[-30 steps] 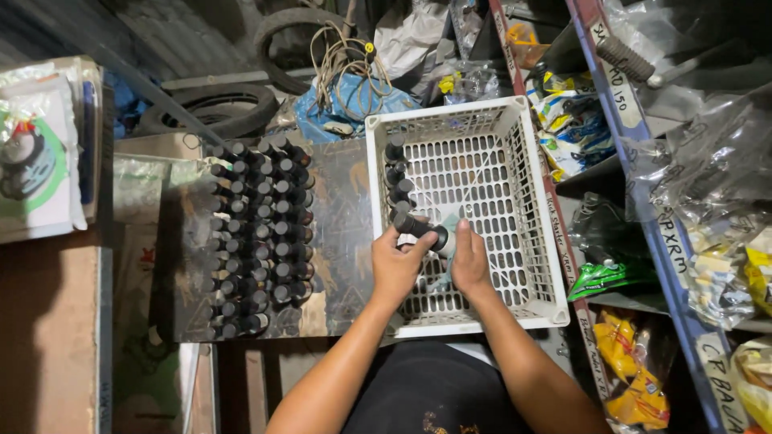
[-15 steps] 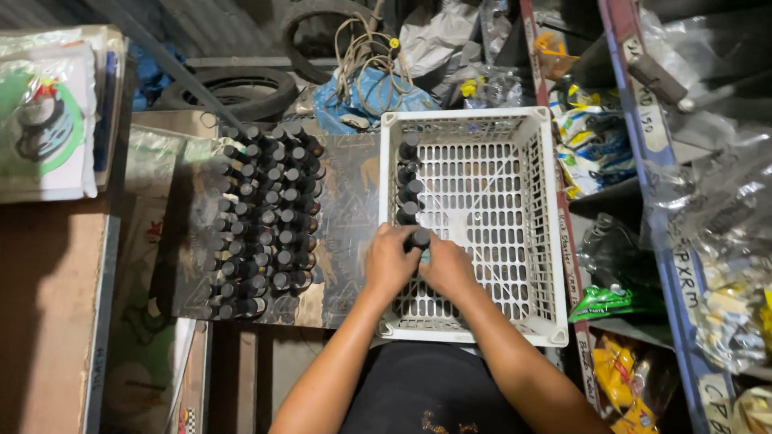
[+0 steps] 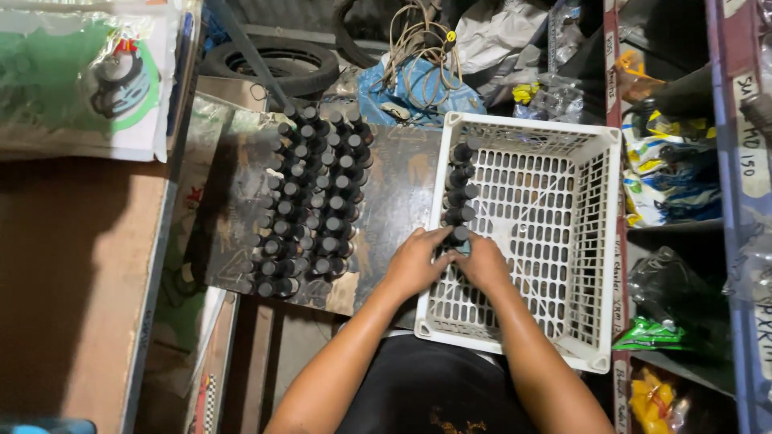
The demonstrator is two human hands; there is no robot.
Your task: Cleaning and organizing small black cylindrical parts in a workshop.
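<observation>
A white perforated plastic crate (image 3: 563,233) sits in front of me. Along its left inner wall stands a row of small black capped bottles (image 3: 460,186). My left hand (image 3: 414,261) and my right hand (image 3: 485,261) meet at the near end of that row, both closed around one black bottle (image 3: 459,235) that stands upright on the crate floor. Left of the crate, a large group of the same black bottles (image 3: 310,201) stands packed on a dark board (image 3: 394,193).
A brown table surface (image 3: 72,281) with a printed paper packet (image 3: 80,80) lies at left. Behind are a tyre (image 3: 269,64), a blue bag with cables (image 3: 418,72). Shelves with packaged goods (image 3: 675,177) rise at right.
Both hands moved from the crate's middle to its left wall and set the black bottle at the near end of the row. The camera view shifted slightly.
</observation>
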